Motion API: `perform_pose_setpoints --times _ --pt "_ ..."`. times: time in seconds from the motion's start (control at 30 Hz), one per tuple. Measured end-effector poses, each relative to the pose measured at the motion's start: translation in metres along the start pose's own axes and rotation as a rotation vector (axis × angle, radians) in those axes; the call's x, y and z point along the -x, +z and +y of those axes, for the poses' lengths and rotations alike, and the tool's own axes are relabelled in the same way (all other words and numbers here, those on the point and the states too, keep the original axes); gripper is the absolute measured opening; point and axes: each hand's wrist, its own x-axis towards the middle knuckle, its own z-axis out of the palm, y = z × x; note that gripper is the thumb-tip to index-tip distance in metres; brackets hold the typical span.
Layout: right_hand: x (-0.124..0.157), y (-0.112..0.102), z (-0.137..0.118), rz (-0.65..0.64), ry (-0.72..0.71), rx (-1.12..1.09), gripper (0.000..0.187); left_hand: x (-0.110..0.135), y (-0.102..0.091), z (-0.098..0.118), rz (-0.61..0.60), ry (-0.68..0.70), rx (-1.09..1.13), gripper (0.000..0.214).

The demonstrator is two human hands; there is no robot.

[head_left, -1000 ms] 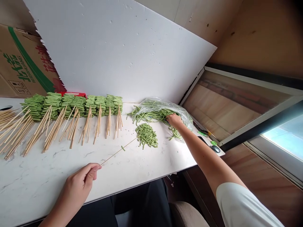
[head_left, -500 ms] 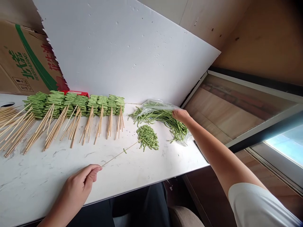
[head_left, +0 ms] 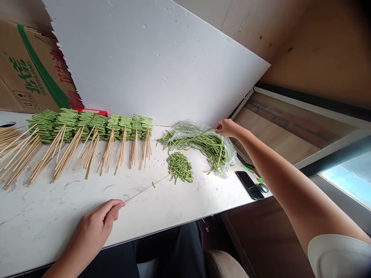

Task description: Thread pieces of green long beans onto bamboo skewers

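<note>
Near the table's front edge, my left hand (head_left: 100, 222) is closed on the end of a thin bamboo skewer (head_left: 139, 194). One short piece of green bean (head_left: 153, 184) is threaded on it, and its far tip reaches the edge of a heap of cut bean pieces (head_left: 180, 168). Beyond that heap, whole long beans (head_left: 203, 142) lie partly in a clear plastic bag (head_left: 228, 148). My right hand (head_left: 227, 127) is pinched at the bag's upper right, apparently on the end of a long bean that runs back into the bunch.
Stacked bean skewers (head_left: 98, 125) line the back left, their bamboo ends (head_left: 68, 154) pointing forward. Behind stand a cardboard box (head_left: 31, 69) and a white board (head_left: 156, 61). A black phone (head_left: 249, 185) and a small dark rounded object (head_left: 263, 188) lie at the right edge.
My right hand has lifted slightly up and back from the bunch, with a bean end now showing at its fingers. The phone has come into view. My left hand holds the skewer almost still.
</note>
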Motion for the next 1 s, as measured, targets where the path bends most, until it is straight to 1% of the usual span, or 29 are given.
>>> perform_pose_setpoints --times 0.13,0.37,0.43,0.5,0.63,0.7,0.8,0.9,1.0 --pt "0.005 -0.029 0.008 0.163 0.05 -0.011 0.017 0.0 0.001 -0.001 -0.004 0.001 0.003 0.036" --pt "0.017 -0.065 0.019 0.522 0.136 -0.211 0.006 0.002 0.0 -0.01 -0.017 -0.008 -0.029 0.033" --pt "0.022 -0.077 0.022 0.61 0.15 -0.235 0.007 -0.002 -0.005 -0.013 -0.007 -0.004 -0.053 0.032" --pt "0.027 -0.09 0.025 0.671 0.155 -0.241 0.01 -0.008 -0.012 -0.019 -0.004 0.007 -0.072 0.033" --pt "0.038 -0.116 0.027 0.796 0.153 -0.33 0.011 -0.019 -0.032 -0.038 -0.042 0.044 -0.112 0.036" --pt "0.043 -0.125 0.027 0.835 0.158 -0.429 0.013 -0.024 -0.041 -0.049 -0.067 0.061 -0.137 0.035" --pt "0.045 -0.129 0.028 0.814 0.202 -0.537 0.014 -0.027 -0.052 -0.06 -0.074 0.078 -0.161 0.034" --pt "0.042 -0.122 0.029 0.795 0.257 -0.556 0.012 -0.028 -0.059 -0.061 -0.054 0.079 -0.162 0.033" --pt "0.035 -0.114 0.033 0.793 0.306 -0.538 0.01 -0.028 -0.062 -0.056 -0.041 0.088 -0.161 0.034"
